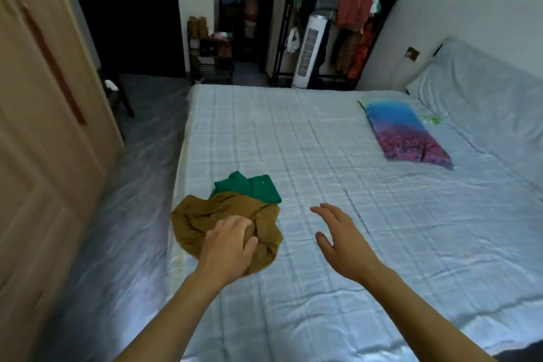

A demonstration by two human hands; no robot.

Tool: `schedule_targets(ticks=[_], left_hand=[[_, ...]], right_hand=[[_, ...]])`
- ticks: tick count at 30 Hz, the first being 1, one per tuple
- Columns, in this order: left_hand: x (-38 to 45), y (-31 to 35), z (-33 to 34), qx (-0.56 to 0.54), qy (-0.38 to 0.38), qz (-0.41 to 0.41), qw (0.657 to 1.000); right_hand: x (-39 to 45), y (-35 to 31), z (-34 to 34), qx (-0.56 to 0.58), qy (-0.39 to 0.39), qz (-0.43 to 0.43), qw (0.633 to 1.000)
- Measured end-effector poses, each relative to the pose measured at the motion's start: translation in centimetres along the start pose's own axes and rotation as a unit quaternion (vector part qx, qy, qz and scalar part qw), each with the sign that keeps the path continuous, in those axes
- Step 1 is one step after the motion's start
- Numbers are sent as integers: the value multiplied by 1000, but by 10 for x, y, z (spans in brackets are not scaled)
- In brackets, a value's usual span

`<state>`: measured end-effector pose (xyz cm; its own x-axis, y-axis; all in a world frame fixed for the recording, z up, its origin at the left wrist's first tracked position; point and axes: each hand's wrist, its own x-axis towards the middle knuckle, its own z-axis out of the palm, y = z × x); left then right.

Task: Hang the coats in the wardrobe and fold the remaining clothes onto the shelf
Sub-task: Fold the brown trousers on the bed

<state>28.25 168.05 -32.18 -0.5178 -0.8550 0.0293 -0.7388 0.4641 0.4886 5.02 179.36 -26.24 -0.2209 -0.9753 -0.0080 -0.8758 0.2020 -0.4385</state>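
A crumpled mustard-brown garment (202, 217) lies near the left edge of the bed (323, 156). A folded green garment (252, 186) lies just behind it, partly under it. My left hand (229, 239) is on top of the brown garment, fingers curled into the cloth and gripping it. My right hand (338, 236) hovers to the right of the garments above the sheet, fingers spread and holding nothing. The wooden wardrobe door (38, 126) stands at the left.
A blue and pink pillow (405, 132) lies at the far right of the bed. Beyond the bed stand a white tower fan (308, 53), a clothes rack (352, 9) full of garments and a shoe shelf (210, 53). A strip of floor (132, 185) runs between bed and wardrobe.
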Motion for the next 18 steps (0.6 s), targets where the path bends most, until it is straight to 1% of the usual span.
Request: schedule_targets(ticks=[5, 11, 14, 16, 18], left_hand=[[27, 5, 8, 19, -11, 16, 1000], [56, 26, 33, 17, -16, -4, 1000], [60, 35, 47, 28, -20, -33, 999], [66, 44, 58, 21, -10, -66, 998], [67, 49, 62, 22, -10, -80, 996]], right_hand=[[21, 24, 12, 13, -25, 15, 999], [59, 63, 15, 62, -36, 0, 997], [73, 90, 23, 75, -65, -12, 995], [91, 110, 26, 83, -102, -23, 991], [106, 118, 30, 79, -112, -40, 990]])
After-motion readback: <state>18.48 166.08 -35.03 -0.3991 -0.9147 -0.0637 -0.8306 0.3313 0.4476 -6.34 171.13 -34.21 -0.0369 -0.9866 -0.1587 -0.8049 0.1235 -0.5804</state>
